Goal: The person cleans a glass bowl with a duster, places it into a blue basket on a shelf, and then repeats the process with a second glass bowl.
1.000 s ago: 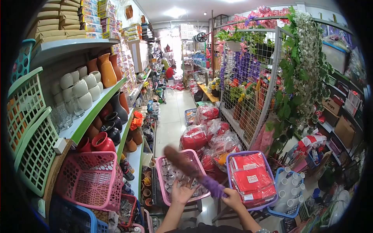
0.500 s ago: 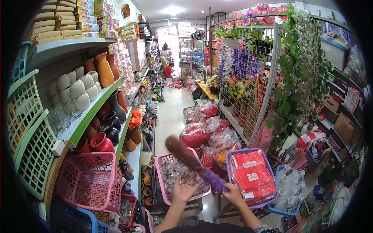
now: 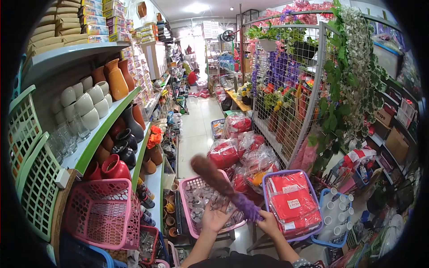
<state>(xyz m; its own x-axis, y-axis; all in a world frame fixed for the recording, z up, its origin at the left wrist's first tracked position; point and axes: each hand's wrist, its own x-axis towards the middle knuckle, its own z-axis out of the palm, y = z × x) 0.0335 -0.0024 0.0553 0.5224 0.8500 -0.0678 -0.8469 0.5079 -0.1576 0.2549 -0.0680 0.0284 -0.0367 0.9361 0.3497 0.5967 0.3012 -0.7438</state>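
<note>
A long brown fuzzy duster with a purple wrapped end slants up and to the left over a pink basket of small clear-wrapped items. My right hand is closed round its purple end. Beside it, my left hand is open, palm up and fingers spread, just below the duster and over the basket's contents. To the right of my right hand stands a purple basket holding red packets with white labels.
Shelves on the left hold white cups, vases and an empty pink basket. Red bagged bundles lie ahead beside a wire rack. A blue basket stands right. A person is far down the aisle.
The view has shifted slightly. My left hand and the duster in my right hand keep nearly the same places, with the duster's purple part slightly lower.
</note>
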